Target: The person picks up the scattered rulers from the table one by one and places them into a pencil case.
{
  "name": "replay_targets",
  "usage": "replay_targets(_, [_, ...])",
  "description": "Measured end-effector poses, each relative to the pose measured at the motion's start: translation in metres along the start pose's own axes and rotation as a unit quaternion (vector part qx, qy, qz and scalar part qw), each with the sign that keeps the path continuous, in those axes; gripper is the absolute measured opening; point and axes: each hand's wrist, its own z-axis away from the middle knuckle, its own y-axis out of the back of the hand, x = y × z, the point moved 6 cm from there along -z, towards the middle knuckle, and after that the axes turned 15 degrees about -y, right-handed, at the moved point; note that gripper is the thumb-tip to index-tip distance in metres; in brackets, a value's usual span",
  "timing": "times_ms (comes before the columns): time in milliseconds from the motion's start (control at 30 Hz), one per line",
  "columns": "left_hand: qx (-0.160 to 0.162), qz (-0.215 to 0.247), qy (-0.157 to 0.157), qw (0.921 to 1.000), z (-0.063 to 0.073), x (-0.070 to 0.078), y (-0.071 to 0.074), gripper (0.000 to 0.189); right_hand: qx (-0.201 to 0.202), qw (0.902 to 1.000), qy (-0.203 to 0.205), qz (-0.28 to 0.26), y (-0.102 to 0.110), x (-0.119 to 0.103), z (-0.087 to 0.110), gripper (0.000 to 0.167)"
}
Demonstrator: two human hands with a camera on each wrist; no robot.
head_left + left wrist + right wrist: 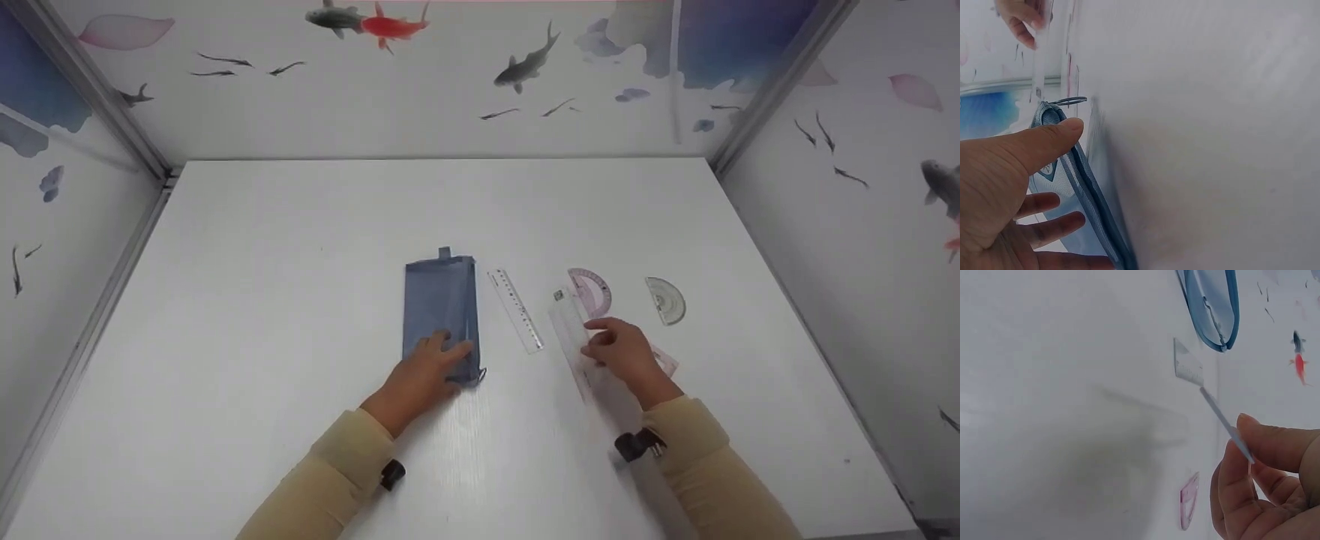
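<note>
A blue mesh zip pouch [439,300] lies on the white table. My left hand [424,379] rests on its near end, thumb over the zipped edge and fingers spread across the mesh, as the left wrist view shows. My right hand [622,356] pinches a clear ruler [1221,419] between thumb and fingertips. In the right wrist view that ruler is held over the table and seen nearly edge-on. Between pouch and right hand lies another clear ruler [516,311]. A pink protractor [592,291] sits just beyond the held ruler.
Farther right lies a clear protractor [666,301]. A pink drawing tool [665,361] is partly hidden behind my right hand. Printed panels with fish [525,67] stand along the table's back and both sides.
</note>
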Motion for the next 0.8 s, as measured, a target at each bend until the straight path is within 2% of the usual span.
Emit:
replay_targets(267, [0.009,-0.006,-0.013,0.9999,0.001,0.0,0.0,0.06,-0.009,0.999,-0.007,-0.044,-0.003,-0.02,-0.009,0.043])
replay_targets(500, [0.009,-0.011,-0.014,0.9998,0.001,-0.001,0.0,0.06,-0.031,0.9965,-0.01,-0.078,-0.013,-0.035,-0.016,0.044])
replay_targets(800, [0.009,-0.003,-0.009,0.9999,0.001,-0.002,-0.001,0.06,-0.04,0.9957,0.005,-0.084,-0.025,-0.053,-0.022,0.044])
